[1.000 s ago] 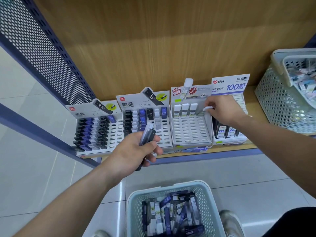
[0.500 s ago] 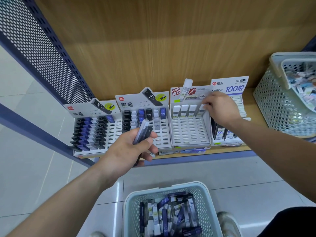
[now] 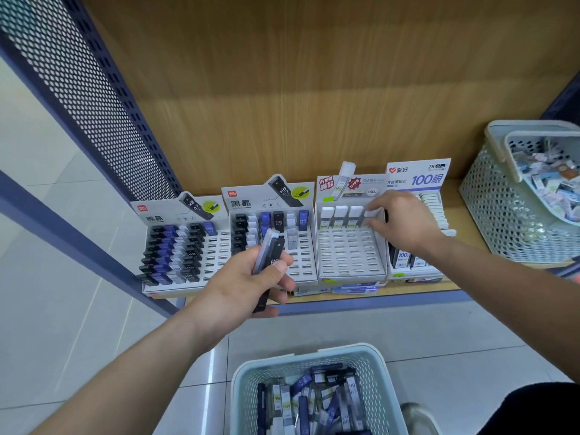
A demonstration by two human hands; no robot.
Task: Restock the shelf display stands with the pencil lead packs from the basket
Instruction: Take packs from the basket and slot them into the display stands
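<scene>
At picture centre, two lead packs (image 3: 269, 257), one clear and one black, stand tilted in the left hand (image 3: 248, 285), whose fingers curl round them. At 2 o'clock from it, the right hand (image 3: 400, 222) sets spread fingertips on a white pack (image 3: 370, 215) in the top row of the third stand (image 3: 348, 260); whether it pinches the pack cannot be told. A basket (image 3: 301, 356) of packs lies at 6 o'clock.

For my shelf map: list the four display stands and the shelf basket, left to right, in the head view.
Black-and-blue stand → part-filled stand → mostly empty white stand → 100-header stand → shelf basket.
</scene>
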